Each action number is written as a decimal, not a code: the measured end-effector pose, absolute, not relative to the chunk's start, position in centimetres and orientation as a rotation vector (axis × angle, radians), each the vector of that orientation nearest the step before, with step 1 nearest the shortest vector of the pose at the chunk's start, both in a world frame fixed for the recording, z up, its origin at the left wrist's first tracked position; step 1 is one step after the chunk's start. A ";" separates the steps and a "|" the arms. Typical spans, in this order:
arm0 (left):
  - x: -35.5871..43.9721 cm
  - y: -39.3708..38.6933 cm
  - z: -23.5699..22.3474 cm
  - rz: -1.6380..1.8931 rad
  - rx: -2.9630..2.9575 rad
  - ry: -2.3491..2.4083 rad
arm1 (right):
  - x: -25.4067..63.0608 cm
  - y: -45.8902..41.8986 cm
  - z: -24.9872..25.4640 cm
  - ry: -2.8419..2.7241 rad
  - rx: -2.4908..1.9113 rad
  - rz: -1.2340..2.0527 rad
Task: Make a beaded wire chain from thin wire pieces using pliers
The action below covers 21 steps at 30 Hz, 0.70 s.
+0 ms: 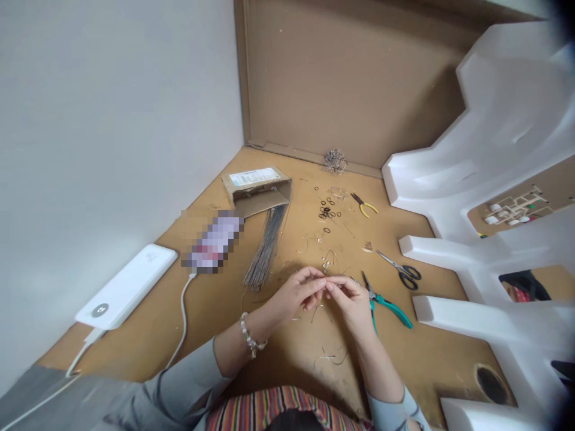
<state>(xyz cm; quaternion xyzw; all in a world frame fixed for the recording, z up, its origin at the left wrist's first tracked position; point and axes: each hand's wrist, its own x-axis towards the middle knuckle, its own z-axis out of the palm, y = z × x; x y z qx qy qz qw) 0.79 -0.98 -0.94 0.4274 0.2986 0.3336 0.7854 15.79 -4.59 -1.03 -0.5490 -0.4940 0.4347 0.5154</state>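
My left hand [302, 291] and my right hand [349, 296] meet fingertip to fingertip above the table. Both are pinched closed, and whatever sits between the fingers is too small or hidden to name. Just beyond them lie a few small shiny beads [326, 262] and several dark rings [326, 212]. Loose bits of thin wire [330, 357] are scattered below and around the hands. Green-handled pliers [390, 310] rest close by my right hand. To the left of my hands, a bundle of thin wires [265, 251] leans out of a cardboard box [258, 206].
Black-handled scissors [406, 275] and yellow-handled pliers [366, 205] lie on the right. A tangle of wire [335, 160] sits by the cardboard wall [350, 78]. At left are a white power bank [128, 286], a blurred phone [213, 242] and a cable [184, 314]. White foam [453, 311] borders the right.
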 end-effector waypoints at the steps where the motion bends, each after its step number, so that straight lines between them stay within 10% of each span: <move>1: 0.7 -0.9 -1.0 0.718 0.941 0.663 | 15.7 -4.6 -1.1 -1.170 -1.325 1.042; 21: 0.4 -0.1 -1.3 0.871 0.775 0.778 | 16.7 2.7 -1.6 -1.561 -1.875 0.636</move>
